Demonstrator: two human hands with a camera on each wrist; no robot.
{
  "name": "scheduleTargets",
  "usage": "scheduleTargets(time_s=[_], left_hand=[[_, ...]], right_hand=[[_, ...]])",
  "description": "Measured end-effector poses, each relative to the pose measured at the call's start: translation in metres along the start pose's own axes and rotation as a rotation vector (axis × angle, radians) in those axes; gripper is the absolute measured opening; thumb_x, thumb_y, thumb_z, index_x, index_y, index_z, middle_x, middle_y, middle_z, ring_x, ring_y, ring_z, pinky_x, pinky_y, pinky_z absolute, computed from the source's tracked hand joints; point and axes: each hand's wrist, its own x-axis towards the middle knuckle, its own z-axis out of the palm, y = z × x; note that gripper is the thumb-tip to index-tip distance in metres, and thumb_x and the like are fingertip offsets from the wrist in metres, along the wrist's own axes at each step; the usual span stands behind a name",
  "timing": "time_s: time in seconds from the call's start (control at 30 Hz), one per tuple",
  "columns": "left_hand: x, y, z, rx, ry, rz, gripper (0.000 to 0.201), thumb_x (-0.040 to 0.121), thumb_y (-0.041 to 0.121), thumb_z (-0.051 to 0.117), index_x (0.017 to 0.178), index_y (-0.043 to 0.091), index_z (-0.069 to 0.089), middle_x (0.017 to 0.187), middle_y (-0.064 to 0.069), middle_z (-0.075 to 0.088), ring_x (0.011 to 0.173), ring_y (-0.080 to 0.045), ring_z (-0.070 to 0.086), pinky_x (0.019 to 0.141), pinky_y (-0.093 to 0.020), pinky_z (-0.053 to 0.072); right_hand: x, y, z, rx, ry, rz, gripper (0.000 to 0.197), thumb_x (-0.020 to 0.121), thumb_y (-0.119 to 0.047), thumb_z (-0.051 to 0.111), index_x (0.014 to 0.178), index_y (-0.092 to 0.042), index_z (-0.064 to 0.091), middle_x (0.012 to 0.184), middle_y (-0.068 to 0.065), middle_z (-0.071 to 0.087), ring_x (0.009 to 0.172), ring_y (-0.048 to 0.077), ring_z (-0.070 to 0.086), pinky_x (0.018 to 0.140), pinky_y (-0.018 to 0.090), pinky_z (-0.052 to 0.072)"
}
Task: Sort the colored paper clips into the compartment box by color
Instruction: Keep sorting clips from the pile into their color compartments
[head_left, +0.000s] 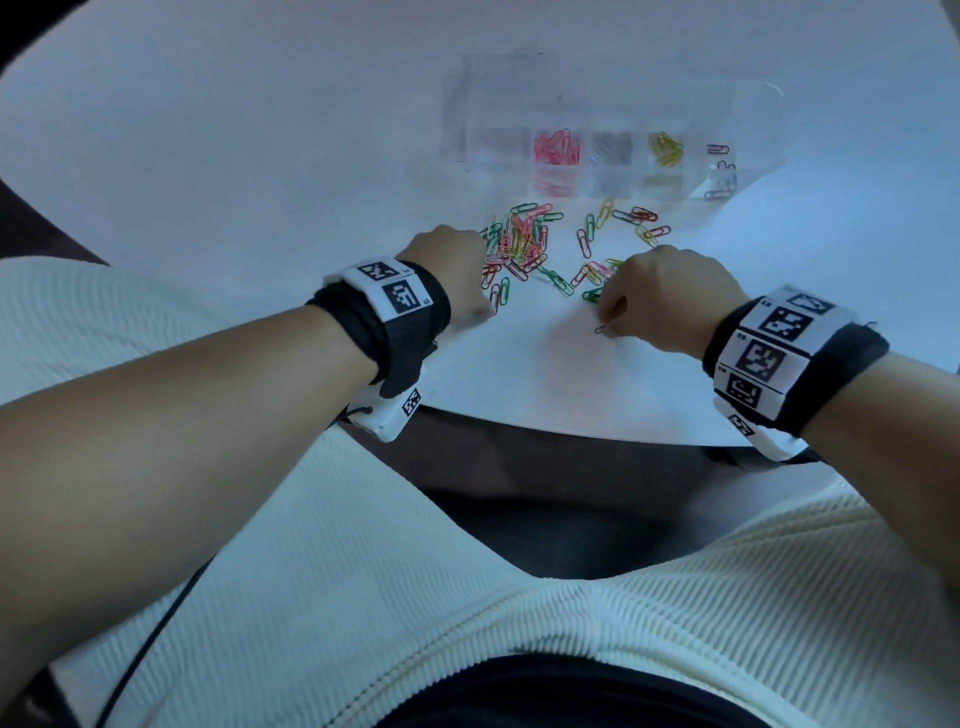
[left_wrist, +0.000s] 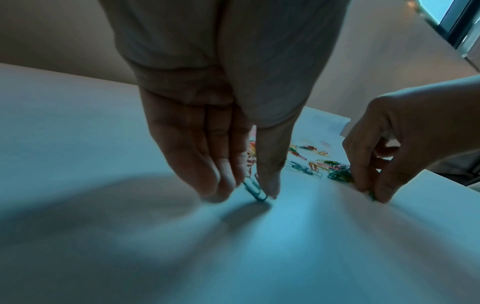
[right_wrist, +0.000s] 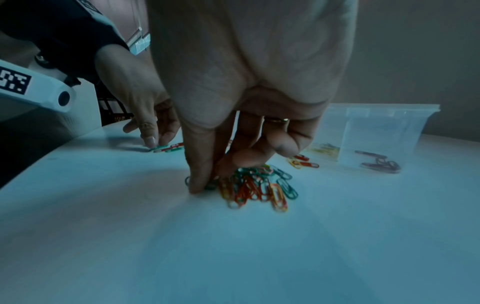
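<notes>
I log: left hand (head_left: 447, 270), fingers narrow, pinching teal clip (left_wrist: 255, 191); right hand (head_left: 660, 296) pinching green clip (left_wrist: 372, 195), near pile (head_left: 519, 241).

1. In the head view the light is dim and bluish. My bench (head_left: 260, 156) shows pale, and the compartment box (head_left: 519, 104) near its far edge is smeared soft.
2. The wrist views are darker and grainy. My left hand (left_wrist: 207, 133) throws broad, soft shadows toward the bench's near edge.
3. Lines bow at every picture's edges.

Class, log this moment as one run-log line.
left hand: pinches teal clip | right hand: pinches green clip | box: partly filled | pile: unsorted
</notes>
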Motion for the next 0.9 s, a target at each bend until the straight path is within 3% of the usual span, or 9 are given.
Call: scheduleTargets(time_s=[0.2, 0.33, 0.37, 0.43, 0.53, 0.63, 0.73, 0.83, 0.9], left_hand=[[0.0, 0.0, 0.002, -0.018, 0.019, 0.002, 0.013, 0.08, 0.013, 0.065, 0.091, 0.006, 0.066, 0.088, -0.012, 0.068, 0.079, -0.029, 0.065, 0.07, -0.034, 0.055], [0.0, 0.0, 0.001, 0.003, -0.008, 0.011, 0.016, 0.081, 0.014, 0.066, 0.094, 0.005, 0.066, 0.093, -0.012, 0.068, 0.085, -0.03, 0.065, 0.072, -0.033, 0.053], [-0.001, -0.001, 0.001, 0.014, -0.017, 0.015, 0.017, 0.08, 0.016, 0.067, 0.094, 0.006, 0.065, 0.093, -0.012, 0.068, 0.085, -0.03, 0.065, 0.071, -0.033, 0.052], [-0.003, -0.001, 0.0, 0.031, -0.025, 0.026, 0.018, 0.079, 0.018, 0.068, 0.093, 0.007, 0.064, 0.093, -0.011, 0.068, 0.084, -0.029, 0.065, 0.069, -0.032, 0.05], [-0.002, 0.0, -0.004, 0.017, 0.014, 0.049, 0.019, 0.079, 0.017, 0.068, 0.095, 0.008, 0.065, 0.094, -0.009, 0.067, 0.084, -0.028, 0.063, 0.069, -0.032, 0.05], [-0.001, 0.005, -0.012, -0.125, 0.064, 0.077, 0.021, 0.082, 0.017, 0.065, 0.102, 0.015, 0.069, 0.091, 0.0, 0.061, 0.082, -0.021, 0.057, 0.069, -0.027, 0.043], [0.001, 0.009, -0.013, -0.295, 0.059, 0.084, 0.015, 0.084, 0.016, 0.062, 0.093, 0.016, 0.073, 0.085, 0.002, 0.064, 0.077, -0.013, 0.055, 0.064, -0.023, 0.04], [0.003, 0.011, -0.012, -0.372, 0.071, 0.063, 0.015, 0.088, 0.019, 0.055, 0.083, 0.014, 0.068, 0.083, 0.0, 0.063, 0.077, -0.016, 0.056, 0.066, -0.022, 0.041], [0.005, 0.01, -0.013, -0.398, 0.078, 0.071, 0.026, 0.093, 0.012, 0.044, 0.086, 0.016, 0.068, 0.077, 0.002, 0.059, 0.067, -0.015, 0.053, 0.058, -0.015, 0.039]], right_hand=[[0.0, -0.001, 0.005, 0.034, -0.033, -0.022, 0.009, 0.08, -0.033, 0.071, 0.076, -0.024, 0.07, 0.079, 0.002, 0.064, 0.073, 0.025, 0.06, 0.06, 0.027, 0.043], [0.003, -0.007, -0.001, 0.323, 0.034, -0.046, 0.005, 0.081, -0.021, 0.068, 0.08, -0.016, 0.067, 0.073, -0.006, 0.062, 0.065, 0.009, 0.055, 0.058, 0.021, 0.043], [0.003, -0.008, -0.003, 0.432, 0.046, -0.012, 0.003, 0.083, -0.017, 0.065, 0.081, -0.015, 0.065, 0.071, -0.007, 0.065, 0.06, 0.005, 0.057, 0.056, 0.016, 0.043], [0.004, -0.009, -0.003, 0.647, 0.03, 0.07, 0.008, 0.087, -0.01, 0.058, 0.09, -0.017, 0.062, 0.073, -0.005, 0.072, 0.055, 0.006, 0.064, 0.054, 0.019, 0.046], [0.006, -0.009, 0.001, 0.698, 0.012, 0.102, 0.029, 0.091, -0.005, 0.047, 0.106, -0.026, 0.059, 0.077, -0.005, 0.073, 0.057, 0.008, 0.068, 0.056, 0.023, 0.048], [0.006, -0.013, -0.001, 0.741, 0.009, 0.157, 0.034, 0.085, 0.0, 0.037, 0.084, -0.019, 0.065, 0.065, -0.001, 0.065, 0.048, 0.011, 0.058, 0.051, 0.023, 0.043], [0.008, -0.018, -0.006, 0.844, 0.041, 0.181, 0.022, 0.077, -0.008, 0.037, 0.06, -0.011, 0.051, 0.054, 0.008, 0.05, 0.052, 0.024, 0.047, 0.055, 0.033, 0.039], [0.015, -0.023, -0.011, 0.952, 0.134, 0.213, 0.026, 0.079, -0.019, 0.046, 0.057, -0.009, 0.038, 0.054, 0.008, 0.034, 0.054, 0.023, 0.034, 0.055, 0.037, 0.032], [0.021, -0.024, -0.007, 0.85, 0.174, 0.195, 0.032, 0.084, -0.033, 0.056, 0.065, -0.008, 0.048, 0.055, 0.003, 0.039, 0.049, 0.021, 0.036, 0.054, 0.031, 0.031]])
